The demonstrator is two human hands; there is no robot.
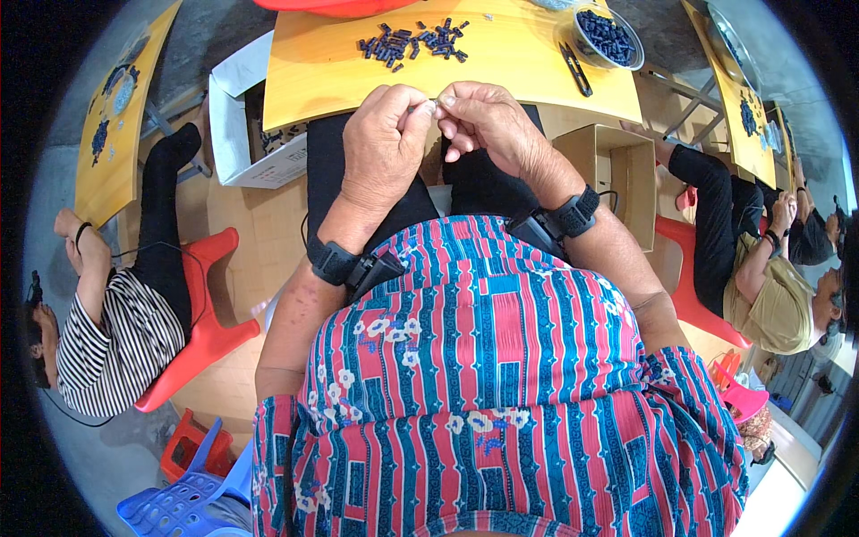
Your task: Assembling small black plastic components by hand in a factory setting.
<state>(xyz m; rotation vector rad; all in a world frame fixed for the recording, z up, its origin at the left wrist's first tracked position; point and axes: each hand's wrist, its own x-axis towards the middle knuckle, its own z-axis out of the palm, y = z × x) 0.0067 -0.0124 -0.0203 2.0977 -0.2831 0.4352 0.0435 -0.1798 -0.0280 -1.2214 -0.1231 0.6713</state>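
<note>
My left hand and my right hand meet fingertip to fingertip at the near edge of a yellow wooden table. Between the fingers of both hands sits a tiny pale part, mostly hidden. A scattered pile of small dark blue pieces lies on the table just beyond my hands. A round metal bowl holding more dark pieces stands at the table's right, with a dark tool lying beside it. Black bands with small devices wrap both my wrists.
An open white carton stands left of the table, an open brown box on the right. A person in a striped top sits on a red chair at left; another in an olive shirt sits at right. Blue stools stand lower left.
</note>
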